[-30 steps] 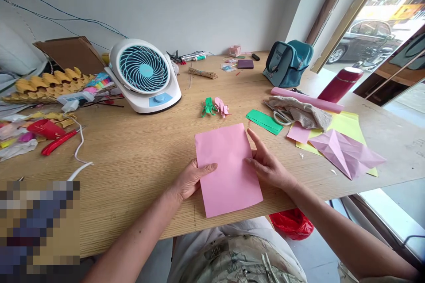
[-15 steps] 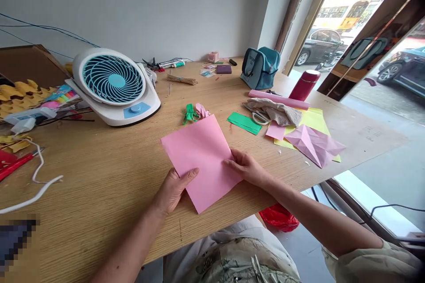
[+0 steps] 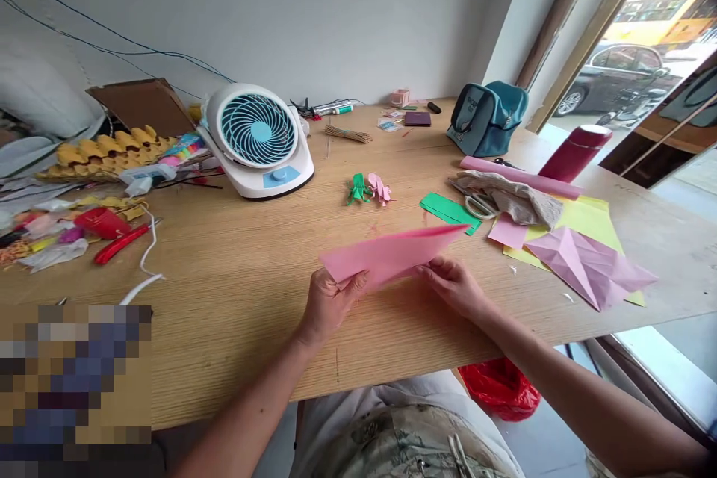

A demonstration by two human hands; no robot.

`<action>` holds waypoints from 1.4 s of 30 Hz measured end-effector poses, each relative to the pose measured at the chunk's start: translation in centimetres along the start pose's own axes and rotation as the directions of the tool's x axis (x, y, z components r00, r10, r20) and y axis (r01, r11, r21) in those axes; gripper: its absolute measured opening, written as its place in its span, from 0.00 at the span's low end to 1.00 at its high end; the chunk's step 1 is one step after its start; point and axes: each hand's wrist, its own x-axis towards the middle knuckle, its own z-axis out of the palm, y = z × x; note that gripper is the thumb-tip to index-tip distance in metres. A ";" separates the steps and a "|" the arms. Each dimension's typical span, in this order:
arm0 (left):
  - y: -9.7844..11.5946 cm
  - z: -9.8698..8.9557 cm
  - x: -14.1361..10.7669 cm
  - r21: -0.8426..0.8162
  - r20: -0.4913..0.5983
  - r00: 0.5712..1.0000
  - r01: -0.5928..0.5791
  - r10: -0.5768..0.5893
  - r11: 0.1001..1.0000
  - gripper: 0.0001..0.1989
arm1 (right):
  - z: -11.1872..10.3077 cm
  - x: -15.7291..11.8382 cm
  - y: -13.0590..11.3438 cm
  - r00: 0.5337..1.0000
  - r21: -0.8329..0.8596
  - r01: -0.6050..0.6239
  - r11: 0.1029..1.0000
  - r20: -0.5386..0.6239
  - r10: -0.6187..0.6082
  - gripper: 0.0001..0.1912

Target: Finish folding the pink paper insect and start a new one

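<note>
A pink sheet of paper [image 3: 386, 258] is held above the wooden table, tilted so that it shows as a narrow band. My left hand [image 3: 333, 302] pinches its lower left edge, thumb on the near face. At the lower right edge my right hand [image 3: 451, 284] grips the same sheet, its fingers partly hidden. Beyond the sheet stand a green folded paper figure [image 3: 358, 188] and a pink one [image 3: 379, 188], side by side. A green paper piece [image 3: 448, 210] lies behind the sheet's right end.
Right: a grey cloth [image 3: 515, 198], scissors, yellow paper [image 3: 597, 220], creased pink paper [image 3: 585, 261], a red bottle [image 3: 576, 153] and a blue bag [image 3: 490, 119]. Left: a white fan [image 3: 261, 138], egg trays [image 3: 109, 153] and a red tool [image 3: 126, 243]. A red plastic bag [image 3: 501, 388] hangs below the table edge.
The pink sheet has tilted from facing the camera to nearly edge-on, with both hands still on it. The whole view has swung left, showing more of the table's left side.
</note>
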 end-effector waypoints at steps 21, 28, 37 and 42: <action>-1.3 -1.5 0.9 0.490 -0.061 0.945 -0.251 0.320 0.835 0.24 | 0.3 1.2 -1.4 0.889 0.551 -0.362 0.752 -0.037 0.456 0.32; -2.0 -1.1 1.2 -0.350 0.132 0.881 0.470 -0.454 0.811 0.26 | 0.4 1.1 -1.7 0.916 0.498 -0.250 0.830 -0.157 0.370 0.31; -2.4 0.0 0.5 -0.329 0.129 0.870 0.491 -0.476 0.807 0.20 | 0.7 0.8 -1.6 0.932 0.463 -0.258 0.848 -0.112 0.344 0.22; -2.8 -0.3 0.5 -0.254 0.146 0.888 0.460 -0.436 0.851 0.17 | 0.9 0.5 -1.4 0.937 0.467 -0.309 0.828 0.001 0.350 0.22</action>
